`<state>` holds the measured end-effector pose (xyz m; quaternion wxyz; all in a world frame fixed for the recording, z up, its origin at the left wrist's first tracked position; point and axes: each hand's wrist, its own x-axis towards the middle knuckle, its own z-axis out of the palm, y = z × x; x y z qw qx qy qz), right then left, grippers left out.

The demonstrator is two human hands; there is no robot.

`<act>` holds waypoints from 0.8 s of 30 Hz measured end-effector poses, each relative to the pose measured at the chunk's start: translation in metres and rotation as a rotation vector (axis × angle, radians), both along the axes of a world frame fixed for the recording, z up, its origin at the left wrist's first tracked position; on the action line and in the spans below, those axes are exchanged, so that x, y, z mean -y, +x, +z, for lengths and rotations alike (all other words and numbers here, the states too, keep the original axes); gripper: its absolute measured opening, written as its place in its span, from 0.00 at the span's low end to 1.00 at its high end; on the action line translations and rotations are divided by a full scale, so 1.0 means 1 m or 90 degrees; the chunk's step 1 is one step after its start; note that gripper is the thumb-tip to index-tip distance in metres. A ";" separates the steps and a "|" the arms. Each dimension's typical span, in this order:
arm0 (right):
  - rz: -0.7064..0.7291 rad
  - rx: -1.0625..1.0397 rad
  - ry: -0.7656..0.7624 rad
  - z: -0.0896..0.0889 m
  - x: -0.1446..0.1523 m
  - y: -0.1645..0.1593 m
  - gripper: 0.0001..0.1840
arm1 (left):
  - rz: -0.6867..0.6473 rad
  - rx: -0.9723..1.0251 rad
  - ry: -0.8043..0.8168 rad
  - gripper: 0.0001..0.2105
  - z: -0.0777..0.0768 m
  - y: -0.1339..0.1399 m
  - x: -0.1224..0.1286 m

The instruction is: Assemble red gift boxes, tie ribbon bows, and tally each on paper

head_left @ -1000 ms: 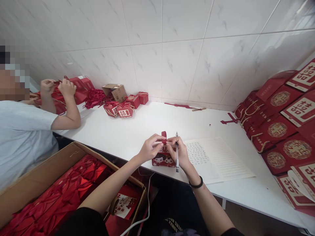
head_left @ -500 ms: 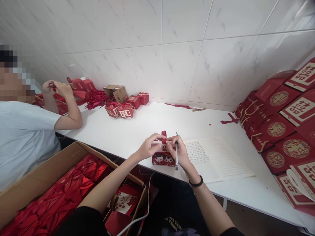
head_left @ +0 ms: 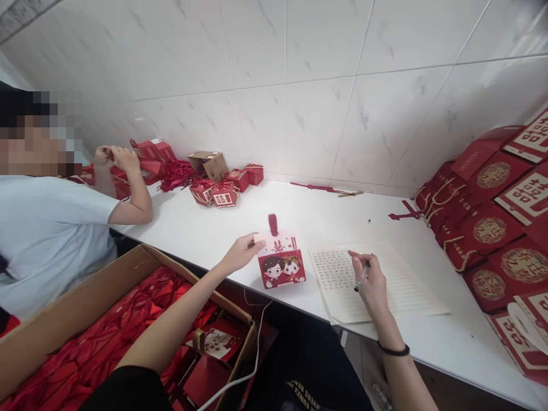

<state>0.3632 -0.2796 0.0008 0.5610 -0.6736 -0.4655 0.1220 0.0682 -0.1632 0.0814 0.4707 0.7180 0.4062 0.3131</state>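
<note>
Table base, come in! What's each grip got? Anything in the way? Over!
Left grip: on red cartoon box, upper edge. Right grip: pen, over written paper. Nothing seen between box and paper.

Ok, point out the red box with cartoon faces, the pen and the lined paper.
Red box [head_left: 282, 269]: head view, on its printed front panel.
Pen [head_left: 362, 277]: head view, on the exposed part of its barrel.
Lined paper [head_left: 409, 290]: head view, on its ruled right-hand part.

Red box [head_left: 282, 269], pen [head_left: 362, 278] over lined paper [head_left: 413, 292]
</note>
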 end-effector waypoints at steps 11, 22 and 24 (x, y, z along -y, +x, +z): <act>0.015 0.183 -0.182 -0.033 0.010 0.019 0.21 | 0.250 0.466 -0.436 0.04 0.039 -0.028 0.022; 0.047 0.263 -0.210 -0.034 0.013 0.028 0.22 | 0.276 0.514 -0.438 0.10 0.033 -0.085 0.086; 0.053 0.273 -0.216 -0.033 0.013 0.029 0.21 | 0.343 0.485 -0.391 0.11 0.039 -0.099 0.103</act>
